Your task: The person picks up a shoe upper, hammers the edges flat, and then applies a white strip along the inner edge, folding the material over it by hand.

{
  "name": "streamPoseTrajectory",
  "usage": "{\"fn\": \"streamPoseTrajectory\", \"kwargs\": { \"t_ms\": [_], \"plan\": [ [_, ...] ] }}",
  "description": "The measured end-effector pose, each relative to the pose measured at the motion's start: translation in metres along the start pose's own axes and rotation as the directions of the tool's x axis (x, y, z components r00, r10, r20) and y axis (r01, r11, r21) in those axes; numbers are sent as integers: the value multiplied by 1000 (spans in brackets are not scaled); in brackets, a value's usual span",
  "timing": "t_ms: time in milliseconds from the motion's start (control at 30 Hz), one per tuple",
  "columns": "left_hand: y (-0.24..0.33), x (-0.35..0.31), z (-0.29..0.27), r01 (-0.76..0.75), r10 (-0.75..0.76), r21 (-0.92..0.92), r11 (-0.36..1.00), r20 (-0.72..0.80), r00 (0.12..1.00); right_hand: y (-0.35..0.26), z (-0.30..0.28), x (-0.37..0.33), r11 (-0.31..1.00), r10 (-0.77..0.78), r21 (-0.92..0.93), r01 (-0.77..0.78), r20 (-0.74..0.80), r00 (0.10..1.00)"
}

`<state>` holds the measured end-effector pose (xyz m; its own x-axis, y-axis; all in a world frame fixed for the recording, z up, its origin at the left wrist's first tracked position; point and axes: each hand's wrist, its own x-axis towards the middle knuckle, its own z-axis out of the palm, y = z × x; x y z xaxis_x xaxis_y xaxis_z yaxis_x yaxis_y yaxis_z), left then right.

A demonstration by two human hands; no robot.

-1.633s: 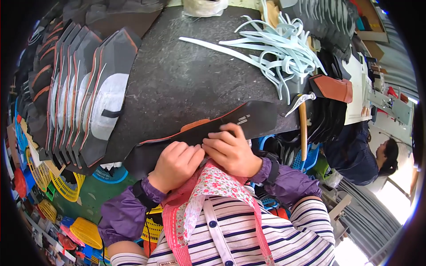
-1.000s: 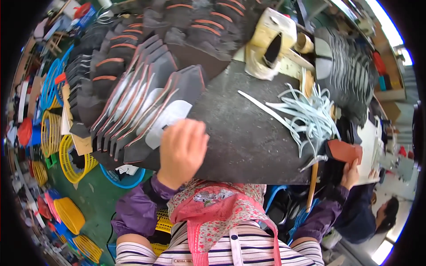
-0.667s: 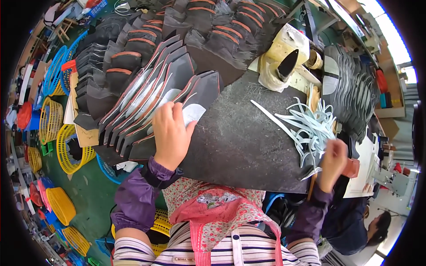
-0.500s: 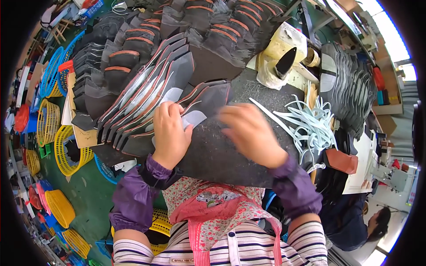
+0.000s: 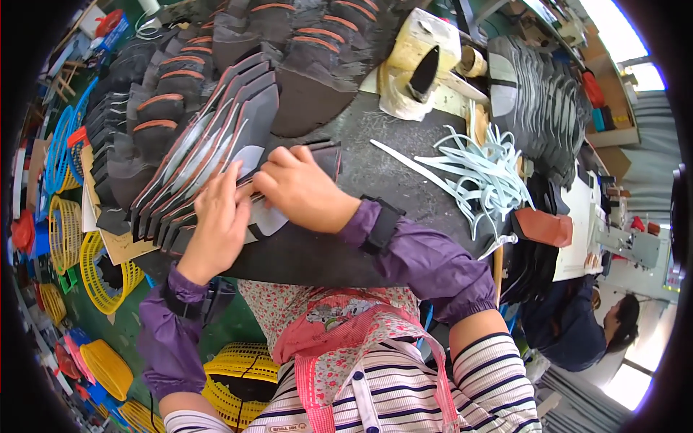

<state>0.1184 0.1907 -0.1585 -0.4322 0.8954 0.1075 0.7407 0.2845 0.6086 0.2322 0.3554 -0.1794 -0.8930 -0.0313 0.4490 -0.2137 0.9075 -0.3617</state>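
Note:
My left hand [image 5: 216,225] lies over the front of a fanned row of black leather pieces [image 5: 249,119] with reddish edges and pale patches. Its fingers are long and close together, with the thumb against a black leather piece [image 5: 328,155] at the right end of the row. My right hand [image 5: 310,193] has come across to meet it, its fingers curled and pinching the same piece's edge. A pale grey patch [image 5: 271,221] shows below the hands. Most of the held piece is hidden behind my fingers.
Pale blue strips [image 5: 480,173] lie tangled on the dark worktable [image 5: 361,252]. Beyond them stands a yellowed, glue-crusted container [image 5: 426,43]. More stacked dark pieces [image 5: 538,108] are at the right, and yellow baskets [image 5: 108,274] at the left. A person [image 5: 570,325] sits far right.
My right hand has moved left from the tabletop to the leather pieces beside my left hand. My left hand has shifted down and left with its fingers straighter. The whole view has shifted.

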Motion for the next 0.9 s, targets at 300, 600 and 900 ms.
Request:
{"fn": "streamPoseTrajectory", "kwargs": {
  "t_ms": [300, 600, 900],
  "plan": [
    [33, 10, -11, -246, 144, 270, 931, 348, 927, -53, -11, -45, 986, 167, -12, -167, 14, 986],
    [42, 41, -12, 2, -14, 26, 1000, 482, 876, -53, -13, -50, 994, 92, -54, -98, -102, 990],
    [13, 35, 0, -165, 125, 121, 979, 280, 952, -78, -25, -50, 996, 51, -69, -56, -71, 996]
  ]
}}
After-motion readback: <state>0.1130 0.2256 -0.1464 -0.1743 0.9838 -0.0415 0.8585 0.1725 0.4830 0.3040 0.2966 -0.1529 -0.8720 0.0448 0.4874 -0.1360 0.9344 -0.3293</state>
